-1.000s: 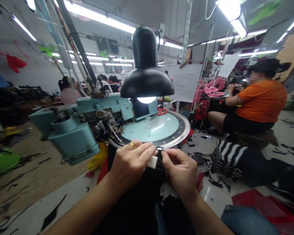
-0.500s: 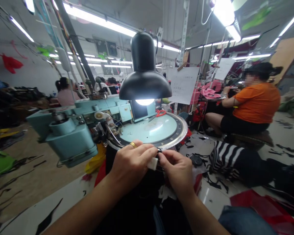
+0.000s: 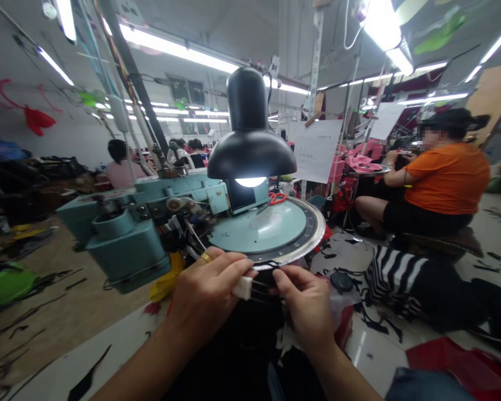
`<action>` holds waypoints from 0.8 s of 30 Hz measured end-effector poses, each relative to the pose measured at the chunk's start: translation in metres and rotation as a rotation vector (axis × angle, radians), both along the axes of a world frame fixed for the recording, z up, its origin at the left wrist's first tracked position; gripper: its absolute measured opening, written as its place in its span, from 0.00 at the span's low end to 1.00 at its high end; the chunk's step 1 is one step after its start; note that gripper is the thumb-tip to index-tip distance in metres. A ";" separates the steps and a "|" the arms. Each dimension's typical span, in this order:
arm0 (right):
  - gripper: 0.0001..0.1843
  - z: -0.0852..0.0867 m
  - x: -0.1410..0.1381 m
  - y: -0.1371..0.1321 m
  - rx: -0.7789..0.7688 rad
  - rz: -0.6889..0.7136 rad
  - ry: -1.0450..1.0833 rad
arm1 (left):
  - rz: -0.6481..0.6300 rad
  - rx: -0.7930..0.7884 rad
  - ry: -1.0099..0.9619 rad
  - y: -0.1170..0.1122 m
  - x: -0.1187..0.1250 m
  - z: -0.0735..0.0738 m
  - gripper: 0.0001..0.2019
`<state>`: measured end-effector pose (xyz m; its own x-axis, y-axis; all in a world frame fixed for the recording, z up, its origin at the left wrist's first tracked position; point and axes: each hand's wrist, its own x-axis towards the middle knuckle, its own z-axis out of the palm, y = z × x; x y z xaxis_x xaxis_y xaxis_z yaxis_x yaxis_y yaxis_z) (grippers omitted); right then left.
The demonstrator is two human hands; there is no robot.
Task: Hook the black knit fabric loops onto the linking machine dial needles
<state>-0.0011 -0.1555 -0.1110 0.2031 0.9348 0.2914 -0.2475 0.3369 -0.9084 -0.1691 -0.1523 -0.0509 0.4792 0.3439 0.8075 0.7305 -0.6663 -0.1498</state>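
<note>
My left hand (image 3: pixel 206 289), with a gold ring, is closed in a pinch on a small white block (image 3: pixel 242 287) and the edge of a black knit fabric (image 3: pixel 254 334). My right hand (image 3: pixel 307 303) pinches the same black fabric edge just to the right. Both hands press the fabric against the toothed metal rim (image 3: pixel 300 250) of a round teal machine dial (image 3: pixel 261 228). The fabric hangs down below my hands.
A black desk lamp (image 3: pixel 250 139) shines on the dial. Red-handled scissors (image 3: pixel 276 197) lie at the dial's back. The teal machine body (image 3: pixel 125 228) stands to the left. A person in an orange shirt (image 3: pixel 442 178) sits at right. Striped cloth (image 3: pixel 392 273) and black scraps litter the floor.
Both hands have shifted slightly left and down along the dial rim, still pinching the fabric. The camera view tilted a little downward.
</note>
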 end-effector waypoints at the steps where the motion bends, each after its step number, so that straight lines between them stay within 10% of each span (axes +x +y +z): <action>1: 0.10 0.001 0.000 0.000 -0.010 0.027 -0.006 | 0.018 0.000 -0.020 -0.002 -0.002 -0.001 0.04; 24: 0.06 0.008 -0.001 -0.006 0.226 -0.334 -0.314 | -0.042 0.100 0.033 0.004 0.008 -0.010 0.06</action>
<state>-0.0018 -0.1611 -0.1035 0.3501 0.7406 0.5735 0.1800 0.5477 -0.8171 -0.1607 -0.1482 -0.0608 0.5184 0.2415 0.8203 0.6959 -0.6766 -0.2406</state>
